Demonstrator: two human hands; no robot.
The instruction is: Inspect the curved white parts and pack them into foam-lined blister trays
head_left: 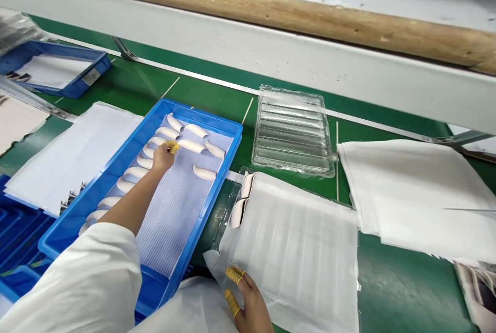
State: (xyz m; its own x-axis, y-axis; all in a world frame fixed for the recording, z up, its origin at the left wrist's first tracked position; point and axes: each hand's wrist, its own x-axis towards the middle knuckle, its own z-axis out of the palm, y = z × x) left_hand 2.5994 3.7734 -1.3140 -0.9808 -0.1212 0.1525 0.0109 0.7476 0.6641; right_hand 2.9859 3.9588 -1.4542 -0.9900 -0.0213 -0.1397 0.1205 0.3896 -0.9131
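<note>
My left hand [163, 156] reaches into a blue plastic tray [147, 178], its yellow-cotted fingertips bunched among cream curved pieces [194, 144] lying on a striped pale blue pad [174, 209]. Whether it grips one is hidden. My right hand [250, 297] rests on a white sheet [294, 255] over a transparent plastic tray, fingers apart, wearing yellow finger cots and holding nothing visible. Two more curved pieces [242, 201] sit at that sheet's far edge.
An empty ribbed transparent blister tray [292, 131] lies on the green conveyor belt [406, 286]. White sheet stacks lie right [414, 199] and left [73, 152]. A blue crate [58, 69] stands far left. A white rail [248, 64] and wooden bar [271, 10] run behind.
</note>
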